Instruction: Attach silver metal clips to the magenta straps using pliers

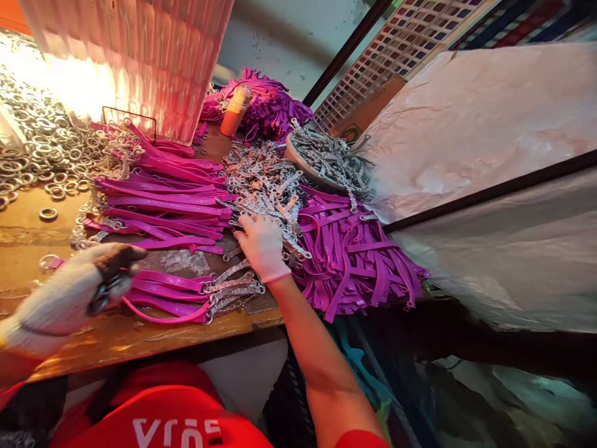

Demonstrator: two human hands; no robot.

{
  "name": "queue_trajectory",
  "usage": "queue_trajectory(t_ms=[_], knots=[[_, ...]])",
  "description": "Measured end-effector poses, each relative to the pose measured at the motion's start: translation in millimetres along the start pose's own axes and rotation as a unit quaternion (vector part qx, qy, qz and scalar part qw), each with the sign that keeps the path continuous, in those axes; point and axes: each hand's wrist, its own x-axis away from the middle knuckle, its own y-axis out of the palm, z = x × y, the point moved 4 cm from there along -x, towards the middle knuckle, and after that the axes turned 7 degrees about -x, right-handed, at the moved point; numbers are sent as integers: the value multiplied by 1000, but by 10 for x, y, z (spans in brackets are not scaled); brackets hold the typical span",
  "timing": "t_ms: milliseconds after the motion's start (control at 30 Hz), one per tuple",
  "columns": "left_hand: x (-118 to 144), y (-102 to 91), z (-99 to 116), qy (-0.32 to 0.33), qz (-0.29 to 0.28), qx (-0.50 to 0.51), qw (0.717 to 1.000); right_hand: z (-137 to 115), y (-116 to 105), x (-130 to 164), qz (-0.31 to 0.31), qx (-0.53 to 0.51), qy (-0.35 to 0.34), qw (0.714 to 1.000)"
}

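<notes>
Our right hand (pixel 262 246), gloved in white, lies palm down with fingers spread on the heap of metal chains (pixel 265 186) at mid-worktop; it grips nothing that we can see. Our left hand (pixel 69 292), also gloved, is blurred but closed around a dark tool (pixel 109 287), beside the looped end of a purple strap (pixel 158 309).

Status, as we judge it: just in front of us, a small batch of straps with chains attached (pixel 224 292) lies on the worktop (pixel 140 339), apparently finished. Behind it, a larger row of purple straps (pixel 163 199). To the right, a loose pile of bare straps (pixel 354 261), seemingly not yet fitted. Supply is ample: metal rings (pixel 41 149) far left, a bowl of metal parts (pixel 326 162) behind. Most work looks still ahead.

Writing: white letters on our red shirt (pixel 158 417), upside down and only partly in view, not reliably legible. Orange bottle (pixel 236 109): no label readable.
</notes>
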Motion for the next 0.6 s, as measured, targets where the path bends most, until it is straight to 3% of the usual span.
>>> queue_trajectory(t_ms=[67, 133, 233, 300, 400, 433, 500, 600], knots=[[-94, 366, -55, -112, -71, 191, 973, 103, 108, -190, -8, 40, 12, 999], [-170, 594, -63, -162, -134, 311, 927, 174, 204, -281, -6, 19, 12, 1000], [-180, 686, -67, -168, -195, 386, 886, 294, 224, -291, 37, -100, 31, 994], [-134, 666, -87, -151, -201, 379, 891, 341, 124, -249, 112, -190, 38, 975], [-60, 647, -120, -124, -191, 331, 916, 201, -104, -101, 217, -346, -3, 913], [-47, 650, -128, -114, -187, 314, 924, 83, -159, -37, 210, -402, -27, 891], [-46, 655, -145, -89, -167, 284, 940, -245, -213, 105, 129, -480, -69, 865], [-87, 641, -175, -40, -124, 216, 968, -728, -216, 340, 17, -522, -72, 850]])
